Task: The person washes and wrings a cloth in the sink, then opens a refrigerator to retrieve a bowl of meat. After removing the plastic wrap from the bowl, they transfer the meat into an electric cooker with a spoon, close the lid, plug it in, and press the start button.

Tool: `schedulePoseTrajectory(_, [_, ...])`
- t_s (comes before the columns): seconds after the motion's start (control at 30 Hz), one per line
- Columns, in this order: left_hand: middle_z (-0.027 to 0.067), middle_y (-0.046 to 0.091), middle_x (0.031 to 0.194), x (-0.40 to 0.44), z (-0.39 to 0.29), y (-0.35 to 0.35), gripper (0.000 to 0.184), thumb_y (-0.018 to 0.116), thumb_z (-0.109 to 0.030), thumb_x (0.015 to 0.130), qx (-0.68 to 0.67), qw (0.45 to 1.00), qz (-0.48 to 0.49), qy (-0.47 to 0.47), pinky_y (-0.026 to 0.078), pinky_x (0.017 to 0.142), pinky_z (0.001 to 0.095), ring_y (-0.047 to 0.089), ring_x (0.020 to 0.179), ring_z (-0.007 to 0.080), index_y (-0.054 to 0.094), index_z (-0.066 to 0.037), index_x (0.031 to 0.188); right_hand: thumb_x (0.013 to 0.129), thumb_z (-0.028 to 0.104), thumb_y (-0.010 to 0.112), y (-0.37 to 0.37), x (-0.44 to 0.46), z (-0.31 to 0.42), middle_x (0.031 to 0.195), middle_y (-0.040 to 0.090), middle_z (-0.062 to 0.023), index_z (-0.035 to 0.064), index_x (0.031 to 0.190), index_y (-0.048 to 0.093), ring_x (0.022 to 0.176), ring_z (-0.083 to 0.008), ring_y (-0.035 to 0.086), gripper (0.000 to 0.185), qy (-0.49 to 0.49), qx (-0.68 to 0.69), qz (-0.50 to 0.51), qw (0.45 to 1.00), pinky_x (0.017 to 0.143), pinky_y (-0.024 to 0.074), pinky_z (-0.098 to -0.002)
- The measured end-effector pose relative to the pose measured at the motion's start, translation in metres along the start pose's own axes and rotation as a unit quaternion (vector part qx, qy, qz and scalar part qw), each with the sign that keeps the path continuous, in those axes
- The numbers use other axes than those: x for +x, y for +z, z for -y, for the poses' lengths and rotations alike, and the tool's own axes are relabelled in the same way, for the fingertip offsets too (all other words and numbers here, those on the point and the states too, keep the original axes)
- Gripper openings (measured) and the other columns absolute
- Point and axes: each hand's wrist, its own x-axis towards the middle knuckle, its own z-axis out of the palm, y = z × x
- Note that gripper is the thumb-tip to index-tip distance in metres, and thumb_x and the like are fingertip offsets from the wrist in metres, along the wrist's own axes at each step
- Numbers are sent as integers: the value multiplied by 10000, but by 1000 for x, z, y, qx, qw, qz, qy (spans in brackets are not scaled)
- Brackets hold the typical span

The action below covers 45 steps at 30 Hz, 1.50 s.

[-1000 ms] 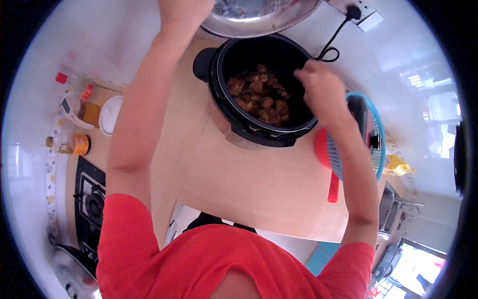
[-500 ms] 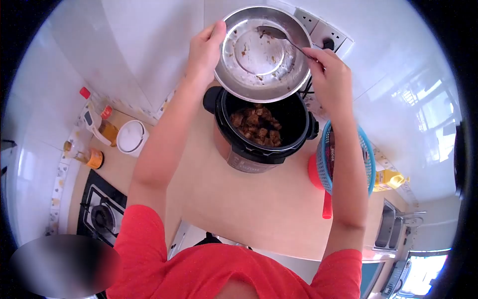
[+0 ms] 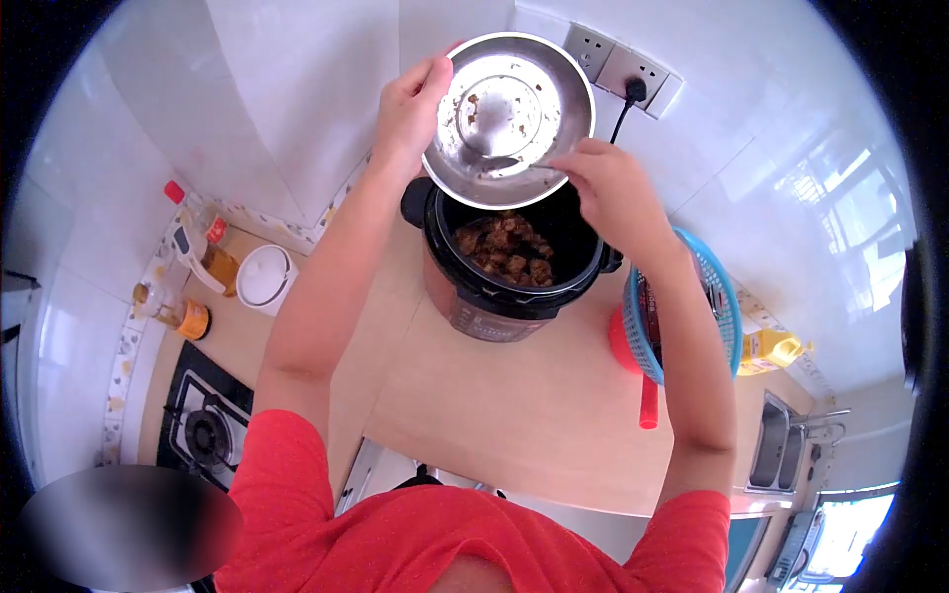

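My left hand [image 3: 408, 117] grips the left rim of a round metal plate [image 3: 474, 183], which is tilted above the back of an electric pressure cooker [image 3: 489, 316]. Small brown bits cling to the plate's inner face. My right hand [image 3: 611, 195] is closed on the handle of a metal spoon [image 3: 504, 163], whose bowl lies against the lower part of the plate. Chunks of browned meat [image 3: 509, 252] rest inside the cooker's black pot. The plate hides the pot's far rim.
To the right stand a blue basket [image 3: 733, 326], a red-handled item [image 3: 648, 403], a yellow bottle [image 3: 766, 351] and a sink [image 3: 769, 450]. At left are a white container [image 3: 265, 277], bottles [image 3: 194, 320] and a gas stove [image 3: 206, 430]. A plug [image 3: 635, 91] sits in the wall socket.
The plate has come down from the top edge into full view. My right hand, first over the pot, now holds the spoon, which has moved from the plate's upper part to its lower part.
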Motion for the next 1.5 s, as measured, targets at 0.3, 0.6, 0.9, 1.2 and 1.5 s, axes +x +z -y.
schedulePoseTrajectory(0.3, [25,637,1024,-9,0,11,325,521,-266,944,20,999,26,7,456,776,216,564,883,76,609,-65,1184,775,13,553,-7,5,-11,888,628,-111,64,915,676,814,-325,610,194,-1,-44,-77,996,699,500,-396])
schedulePoseTrajectory(0.6, [28,636,1037,-13,-3,18,337,517,-267,944,26,998,50,14,438,816,223,555,918,79,606,-44,1182,789,-27,542,-18,11,-4,847,616,-124,33,932,657,759,-322,597,193,23,62,-131,989,677,475,-370])
schedulePoseTrajectory(0.9, [14,648,983,-14,-7,18,326,523,-287,939,84,996,25,23,433,791,213,550,883,72,625,-77,1168,726,-15,544,-20,-18,-19,868,626,-109,89,909,679,866,-310,604,249,-9,-19,4,1000,713,508,-398])
schedulePoseTrajectory(1.2, [36,636,1022,-18,-10,24,315,507,-236,946,59,997,40,36,433,794,214,550,896,79,613,-40,1169,742,-18,545,-11,-23,-19,843,610,-107,83,926,671,848,-308,596,244,-26,-39,-21,999,700,497,-394])
schedulePoseTrajectory(1.5, [46,624,1070,-15,-2,17,329,521,-237,942,13,1000,9,2,433,826,227,551,947,90,598,-25,1182,784,-7,547,-21,-19,-35,845,614,-120,61,915,665,796,-331,596,189,113,-53,-186,975,694,493,-404])
